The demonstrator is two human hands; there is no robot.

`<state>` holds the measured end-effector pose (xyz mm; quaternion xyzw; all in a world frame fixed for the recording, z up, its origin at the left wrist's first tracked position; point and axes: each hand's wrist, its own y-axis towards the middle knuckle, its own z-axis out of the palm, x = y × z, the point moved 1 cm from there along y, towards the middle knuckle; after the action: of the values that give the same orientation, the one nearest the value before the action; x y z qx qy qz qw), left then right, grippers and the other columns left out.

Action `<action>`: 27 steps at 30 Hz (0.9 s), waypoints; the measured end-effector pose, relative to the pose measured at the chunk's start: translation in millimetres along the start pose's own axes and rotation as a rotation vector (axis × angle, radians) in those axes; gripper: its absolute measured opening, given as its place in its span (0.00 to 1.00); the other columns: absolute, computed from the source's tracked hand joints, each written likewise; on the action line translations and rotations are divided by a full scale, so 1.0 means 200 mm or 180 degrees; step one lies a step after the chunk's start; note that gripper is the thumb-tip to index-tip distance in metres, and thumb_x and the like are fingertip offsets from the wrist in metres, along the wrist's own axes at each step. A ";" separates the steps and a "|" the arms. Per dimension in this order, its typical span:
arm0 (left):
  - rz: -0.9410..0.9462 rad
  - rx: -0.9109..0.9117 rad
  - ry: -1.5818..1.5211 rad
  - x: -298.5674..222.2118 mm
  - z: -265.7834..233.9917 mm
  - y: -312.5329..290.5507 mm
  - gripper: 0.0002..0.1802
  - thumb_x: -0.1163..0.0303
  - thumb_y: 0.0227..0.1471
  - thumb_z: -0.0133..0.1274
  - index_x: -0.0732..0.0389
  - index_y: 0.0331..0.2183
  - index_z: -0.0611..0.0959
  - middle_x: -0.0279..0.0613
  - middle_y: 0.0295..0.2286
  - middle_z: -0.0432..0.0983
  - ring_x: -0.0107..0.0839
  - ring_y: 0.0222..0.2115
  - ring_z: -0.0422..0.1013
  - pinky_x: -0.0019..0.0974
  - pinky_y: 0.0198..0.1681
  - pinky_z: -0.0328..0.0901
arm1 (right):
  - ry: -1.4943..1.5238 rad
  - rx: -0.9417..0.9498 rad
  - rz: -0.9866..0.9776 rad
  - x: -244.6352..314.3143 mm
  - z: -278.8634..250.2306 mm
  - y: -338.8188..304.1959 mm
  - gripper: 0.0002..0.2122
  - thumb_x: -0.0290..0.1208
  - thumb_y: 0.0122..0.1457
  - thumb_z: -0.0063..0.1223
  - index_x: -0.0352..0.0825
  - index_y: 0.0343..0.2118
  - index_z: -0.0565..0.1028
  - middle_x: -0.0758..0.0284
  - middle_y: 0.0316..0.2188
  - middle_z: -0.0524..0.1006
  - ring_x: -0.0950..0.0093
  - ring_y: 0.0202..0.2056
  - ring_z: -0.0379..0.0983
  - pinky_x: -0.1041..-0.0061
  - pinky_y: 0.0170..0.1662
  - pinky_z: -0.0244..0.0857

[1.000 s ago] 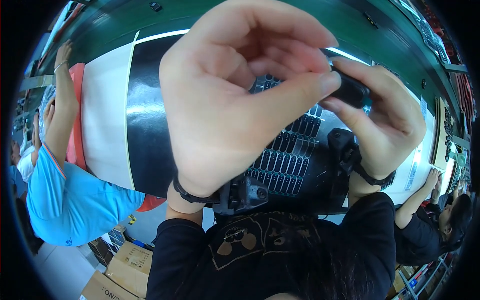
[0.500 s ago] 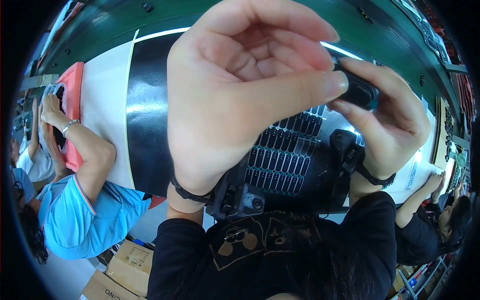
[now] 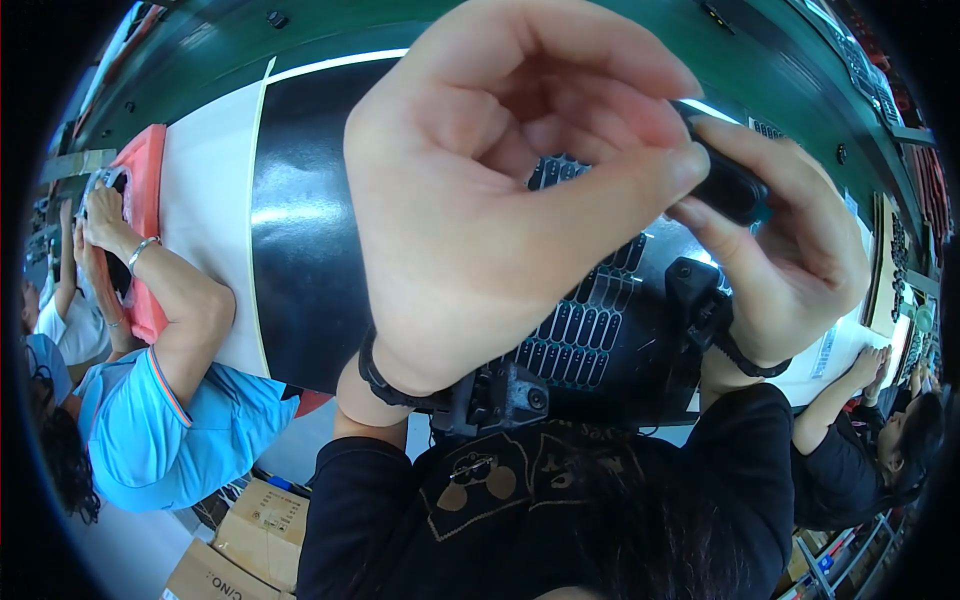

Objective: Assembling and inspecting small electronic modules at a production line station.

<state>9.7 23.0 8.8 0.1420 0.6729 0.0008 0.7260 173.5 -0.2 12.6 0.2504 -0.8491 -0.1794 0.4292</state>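
Observation:
A small black case with rounded ends [image 3: 732, 188] is raised close to the camera, held between the thumb and fingers of my right hand [image 3: 800, 250]. My left hand [image 3: 480, 220] is bent in a pinch, its thumb and fingertips meeting at the left end of the case. Whatever lies between those fingertips is hidden. Below both hands, a sheet of dark oblong stickers with pale outlines [image 3: 580, 335] lies on the black mat [image 3: 300, 230]. My left hand and wrist cover part of the sheet.
A person in a blue shirt [image 3: 190, 430] works at a pink tray [image 3: 150, 230] to the left. Another person in black [image 3: 865, 450] sits at the right. Beyond the table runs a green surface [image 3: 340, 30] with small black parts on it. Cardboard boxes [image 3: 262, 525] stand at lower left.
Both hands and the black case have shifted slightly to the right. The left hand's thumb and fingertips stay at the case's end, and more of the sticker sheet shows beneath its fingers.

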 end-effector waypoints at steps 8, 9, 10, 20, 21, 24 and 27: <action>0.0683 0.0224 -0.0274 0.08 0.00 -0.02 0.17 0.87 0.33 0.55 0.67 0.31 0.71 0.40 0.22 0.70 0.23 0.24 0.69 0.20 0.28 0.65 | -0.0221 -0.0010 -0.0157 0.02 0.00 -0.04 0.15 0.15 0.35 0.55 0.22 0.32 0.72 0.55 0.29 0.73 0.69 0.30 0.72 0.78 0.35 0.66; 0.0689 0.0223 -0.0269 0.08 0.01 -0.03 0.17 0.87 0.33 0.55 0.67 0.31 0.71 0.40 0.22 0.70 0.23 0.24 0.69 0.20 0.28 0.65 | -0.0219 -0.0013 -0.0163 0.02 0.00 -0.04 0.15 0.15 0.35 0.55 0.22 0.32 0.72 0.55 0.29 0.73 0.69 0.30 0.72 0.78 0.35 0.66; 0.0730 0.0229 -0.0172 0.08 0.01 -0.03 0.17 0.86 0.33 0.55 0.67 0.31 0.71 0.40 0.22 0.70 0.23 0.24 0.69 0.20 0.28 0.65 | -0.0286 -0.0015 -0.0231 0.02 0.00 -0.05 0.15 0.15 0.35 0.56 0.22 0.32 0.72 0.56 0.28 0.73 0.69 0.30 0.72 0.79 0.35 0.66; 0.0373 0.0776 -0.0067 0.13 0.00 0.01 0.13 0.80 0.40 0.53 0.68 0.32 0.72 0.39 0.21 0.70 0.20 0.23 0.67 0.17 0.24 0.62 | -0.0406 0.0147 0.0167 0.04 0.01 -0.03 0.16 0.15 0.35 0.56 0.25 0.32 0.73 0.59 0.26 0.73 0.73 0.28 0.71 0.82 0.32 0.65; 0.0249 0.0906 -0.0102 0.13 0.00 0.03 0.12 0.79 0.41 0.52 0.68 0.33 0.72 0.39 0.21 0.70 0.20 0.22 0.67 0.17 0.24 0.62 | -0.0402 0.0159 0.0149 0.03 0.01 -0.03 0.16 0.15 0.35 0.56 0.25 0.32 0.73 0.59 0.26 0.73 0.73 0.28 0.71 0.82 0.32 0.65; -0.0111 0.1292 -0.0207 0.15 -0.01 0.06 0.11 0.77 0.43 0.51 0.68 0.33 0.72 0.38 0.21 0.70 0.19 0.21 0.67 0.16 0.22 0.61 | 0.0352 -0.0102 0.0394 -0.01 0.00 -0.04 0.15 0.15 0.35 0.55 0.26 0.32 0.73 0.60 0.28 0.73 0.74 0.28 0.71 0.83 0.31 0.65; -0.0477 0.1557 -0.0669 0.16 -0.03 0.06 0.11 0.73 0.45 0.50 0.68 0.34 0.73 0.38 0.22 0.70 0.18 0.21 0.66 0.16 0.20 0.59 | 0.0727 -0.0097 0.0472 -0.01 -0.01 -0.04 0.15 0.15 0.36 0.55 0.25 0.32 0.72 0.59 0.29 0.72 0.74 0.29 0.71 0.84 0.31 0.65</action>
<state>8.9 41.7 -19.6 0.2622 0.5827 -0.2301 0.7340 177.8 -4.9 8.0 0.1992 -0.8080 -0.1305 0.5389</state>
